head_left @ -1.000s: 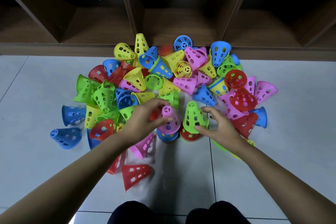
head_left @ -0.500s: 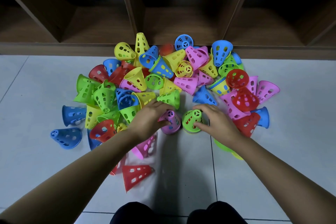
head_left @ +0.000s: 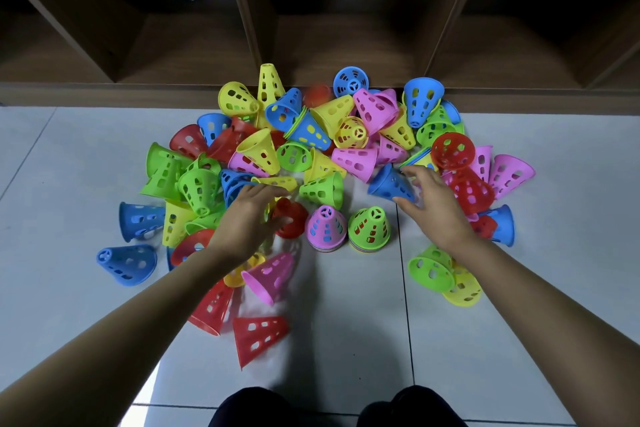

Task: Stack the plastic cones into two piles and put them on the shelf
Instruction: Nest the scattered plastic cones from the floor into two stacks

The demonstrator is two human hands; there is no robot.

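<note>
Many perforated plastic cones in red, blue, green, yellow and pink lie jumbled on the tiled floor in front of a low wooden shelf. Two short piles stand upright side by side: one topped by a pink cone, one topped by a green cone. My left hand is just left of the pink-topped pile, its thumb and fingers around a blurred red cone. My right hand is up and to the right of the green-topped pile and pinches the rim of a blue cone lying on its side.
The shelf has open compartments split by wooden dividers behind the heap. Loose cones lie near my arms: a red one and a pink one at left, a green one at right. My knees show at the bottom edge.
Both hands let go of the pink-topped and green-topped piles, which now stand free. My left hand moved left to a red cone; my right hand moved up and right to a blue cone.
</note>
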